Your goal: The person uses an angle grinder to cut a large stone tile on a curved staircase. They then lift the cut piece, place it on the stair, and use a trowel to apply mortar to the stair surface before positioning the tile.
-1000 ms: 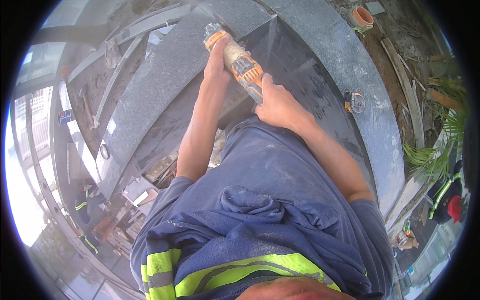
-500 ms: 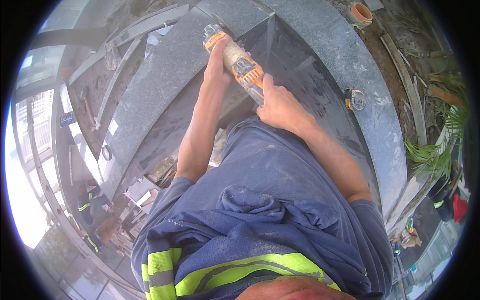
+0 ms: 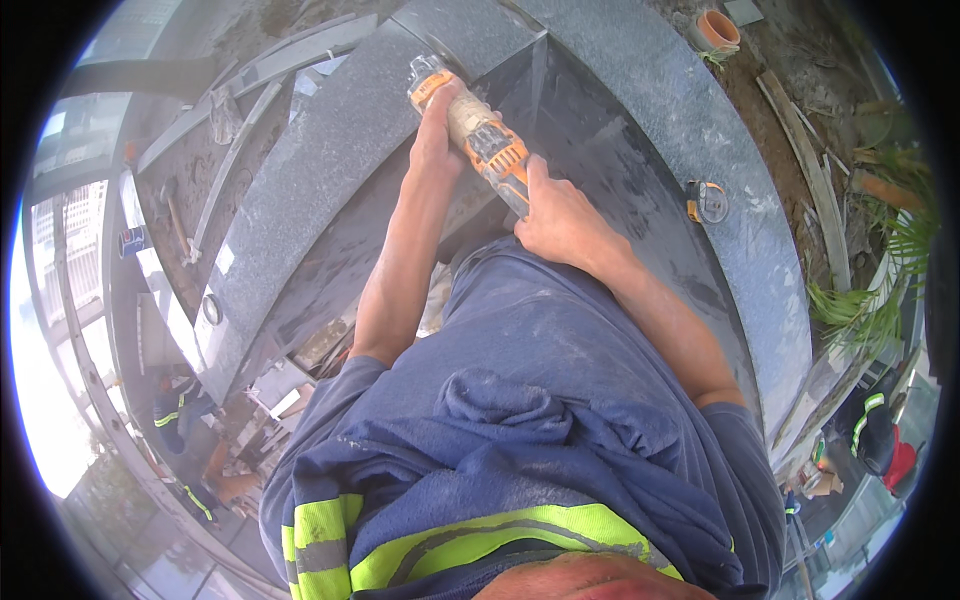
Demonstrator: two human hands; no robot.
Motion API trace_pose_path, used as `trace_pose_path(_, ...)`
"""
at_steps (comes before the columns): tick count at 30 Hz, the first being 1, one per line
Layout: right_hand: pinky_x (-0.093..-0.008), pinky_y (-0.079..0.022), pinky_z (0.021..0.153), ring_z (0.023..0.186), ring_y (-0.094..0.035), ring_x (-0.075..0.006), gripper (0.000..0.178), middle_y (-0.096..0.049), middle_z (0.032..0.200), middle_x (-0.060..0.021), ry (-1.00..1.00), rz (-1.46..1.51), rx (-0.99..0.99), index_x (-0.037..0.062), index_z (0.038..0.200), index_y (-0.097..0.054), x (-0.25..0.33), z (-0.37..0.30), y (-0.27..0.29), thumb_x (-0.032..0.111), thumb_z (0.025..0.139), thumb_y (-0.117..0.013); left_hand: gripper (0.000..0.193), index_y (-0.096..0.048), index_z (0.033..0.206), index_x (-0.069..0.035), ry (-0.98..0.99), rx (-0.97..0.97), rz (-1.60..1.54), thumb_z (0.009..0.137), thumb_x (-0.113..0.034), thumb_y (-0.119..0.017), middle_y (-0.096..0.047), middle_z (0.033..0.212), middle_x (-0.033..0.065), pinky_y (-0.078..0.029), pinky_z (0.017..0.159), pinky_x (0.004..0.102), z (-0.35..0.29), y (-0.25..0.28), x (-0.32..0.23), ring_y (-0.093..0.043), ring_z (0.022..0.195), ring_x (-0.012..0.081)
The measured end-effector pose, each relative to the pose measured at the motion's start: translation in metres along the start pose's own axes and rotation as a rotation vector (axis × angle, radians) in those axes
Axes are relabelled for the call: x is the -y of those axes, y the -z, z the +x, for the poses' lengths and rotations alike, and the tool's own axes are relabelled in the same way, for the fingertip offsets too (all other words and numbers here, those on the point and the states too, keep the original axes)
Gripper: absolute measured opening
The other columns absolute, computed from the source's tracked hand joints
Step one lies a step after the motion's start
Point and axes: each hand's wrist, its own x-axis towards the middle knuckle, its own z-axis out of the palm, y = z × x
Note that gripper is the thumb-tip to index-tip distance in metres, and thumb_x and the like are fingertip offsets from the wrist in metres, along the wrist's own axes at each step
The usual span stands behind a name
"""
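Observation:
An orange and grey angle grinder lies across a grey granite slab near its top corner. My left hand grips the front of the grinder, close to the disc guard. My right hand holds the rear of its body. The grinder's head rests at the slab's edge where two stone pieces meet. My dusty blue trousers and a blue shirt with yellow reflective stripes fill the lower middle.
A second curved granite slab runs along the right, with a tape measure on it. A terracotta pot stands at the top right. Planks and green palm leaves lie right. Far below left, people in reflective clothing stand.
The view has shifted slightly; both hands stay on the grinder at the same place on the slab.

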Motion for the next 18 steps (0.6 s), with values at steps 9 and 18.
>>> trace_pose_path(9, -0.0554, -0.060, 0.098, 0.105, -0.077, -0.0530, 0.097, -0.075, 0.109, -0.0407, 0.216, 0.148, -0.168, -0.0151, 0.166, -0.020, -0.013, 0.012, -0.008, 0.012, 0.091, -0.077, 0.051, -0.055, 0.138, -0.002, -0.197, 0.049, 0.086, 0.102, -0.032, -0.077, -0.068, 0.108, 0.0192, -0.068, 0.079, 0.0519, -0.008, -0.029, -0.032, -0.077, 0.095, 0.0368)
trace_pose_path(18, -0.0567, -0.059, 0.087, 0.096, -0.076, -0.0525, 0.064, -0.076, 0.102, -0.0360, 0.239, 0.076, -0.304, -0.0058, 0.138, -0.053, -0.039, 0.010, -0.003, 0.019, 0.087, -0.082, 0.047, -0.057, 0.134, -0.007, -0.287, 0.085, 0.087, 0.104, -0.038, -0.075, -0.070, 0.106, 0.0164, -0.068, 0.085, 0.0528, -0.017, -0.058, -0.023, -0.076, 0.105, 0.0355)
